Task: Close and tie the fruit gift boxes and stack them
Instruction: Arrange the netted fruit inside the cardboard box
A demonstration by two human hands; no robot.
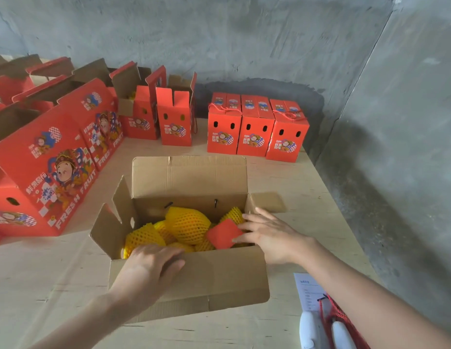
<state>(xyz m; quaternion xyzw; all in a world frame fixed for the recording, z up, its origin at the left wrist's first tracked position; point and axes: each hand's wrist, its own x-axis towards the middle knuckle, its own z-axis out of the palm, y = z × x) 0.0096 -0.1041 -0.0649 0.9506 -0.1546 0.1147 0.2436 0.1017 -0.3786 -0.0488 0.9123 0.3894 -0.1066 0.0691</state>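
Observation:
An open cardboard gift box [219, 278] sits in front of me with its brown inner sides showing. It holds several fruits in yellow foam netting [188, 226]. My left hand [150, 267] rests over the near flap at the front rim. My right hand [268, 234] lies at the box's right end, its fingers touching a small red flap [224, 235] folded inward over the fruit. Three closed red boxes [256, 129] with red cord handles stand in a row at the back.
Several open red gift boxes [53, 172] crowd the left side and back left of the wooden table [307, 177]. A printed paper [309, 290], red cords [330, 316] and a white object [312, 331] lie at the near right. Grey concrete walls close the back and right.

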